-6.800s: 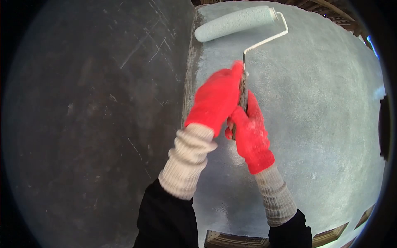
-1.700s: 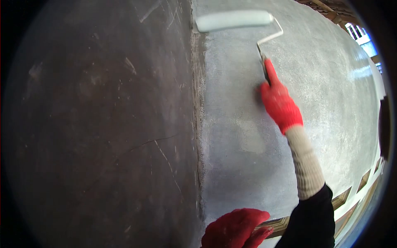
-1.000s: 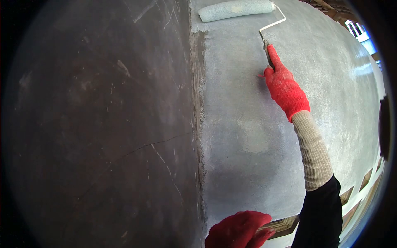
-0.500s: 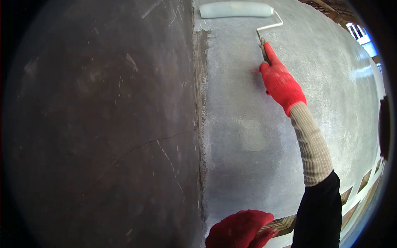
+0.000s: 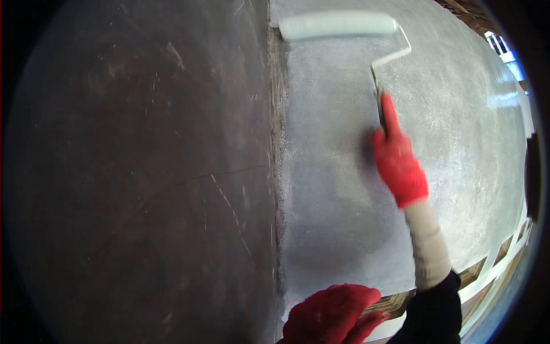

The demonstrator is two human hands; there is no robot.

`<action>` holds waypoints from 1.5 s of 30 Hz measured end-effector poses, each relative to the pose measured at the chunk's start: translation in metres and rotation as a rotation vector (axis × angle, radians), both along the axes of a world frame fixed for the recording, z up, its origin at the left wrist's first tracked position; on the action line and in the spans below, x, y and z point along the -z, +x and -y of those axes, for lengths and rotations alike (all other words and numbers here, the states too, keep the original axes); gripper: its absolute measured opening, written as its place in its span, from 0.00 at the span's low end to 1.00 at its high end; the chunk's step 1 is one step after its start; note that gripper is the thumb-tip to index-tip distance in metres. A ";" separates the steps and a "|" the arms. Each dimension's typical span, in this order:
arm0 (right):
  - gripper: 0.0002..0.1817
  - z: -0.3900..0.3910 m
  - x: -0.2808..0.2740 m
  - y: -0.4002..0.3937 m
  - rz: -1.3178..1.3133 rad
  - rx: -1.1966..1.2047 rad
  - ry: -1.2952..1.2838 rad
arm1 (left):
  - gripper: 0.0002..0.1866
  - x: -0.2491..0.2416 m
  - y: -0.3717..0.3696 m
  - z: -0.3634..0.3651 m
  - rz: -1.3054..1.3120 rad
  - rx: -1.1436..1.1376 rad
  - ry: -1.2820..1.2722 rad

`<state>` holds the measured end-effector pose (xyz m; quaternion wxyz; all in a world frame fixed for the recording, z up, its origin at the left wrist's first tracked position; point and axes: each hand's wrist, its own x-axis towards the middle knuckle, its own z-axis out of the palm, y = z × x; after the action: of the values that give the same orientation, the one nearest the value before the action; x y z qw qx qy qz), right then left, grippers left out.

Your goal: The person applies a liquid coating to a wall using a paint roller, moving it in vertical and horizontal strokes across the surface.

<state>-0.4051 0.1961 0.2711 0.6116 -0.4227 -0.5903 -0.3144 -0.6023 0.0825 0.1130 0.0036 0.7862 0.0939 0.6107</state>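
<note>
My right hand [image 5: 399, 163], in a red knit glove, is closed around the handle of a paint roller [image 5: 338, 26]. Its index finger stretches along the handle toward the white wire frame. The pale, fluffy sleeve of the roller lies level near the top of a grey wall [image 5: 338, 189], its left end at the corner; motion blurs it slightly. At the bottom, my left hand [image 5: 329, 315], also red-gloved, is loosely bent with thumb and fingers apart. Nothing shows between them, and the frame edge cuts off the rest of that hand.
A darker wall [image 5: 137, 172] with scratches and a thin crack fills the left side. It meets the grey wall at a rough vertical corner seam [image 5: 278, 143]. Pale trim with brown panels [image 5: 472, 274] runs along the lower right. Wooden roof parts [image 5: 464, 14] show at top right.
My right hand and the paint roller have moved down and a little to the right. My left hand stays in nearly the same place.
</note>
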 end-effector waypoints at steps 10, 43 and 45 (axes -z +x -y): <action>0.33 0.019 -0.048 -0.051 -0.149 0.016 -0.208 | 0.11 -0.003 0.000 -0.003 0.036 0.110 0.061; 0.36 0.027 0.131 -0.031 -0.209 -0.862 -0.147 | 0.19 -0.043 0.084 -0.041 0.194 -0.302 -0.294; 0.36 0.027 0.138 -0.025 -0.072 -0.772 -0.097 | 0.20 -0.047 0.093 -0.046 0.016 -0.610 -0.065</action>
<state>-0.4298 0.1692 0.1330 0.6845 -0.2088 -0.6983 -0.0178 -0.5094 0.1286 0.1600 -0.1540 0.7164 0.3451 0.5864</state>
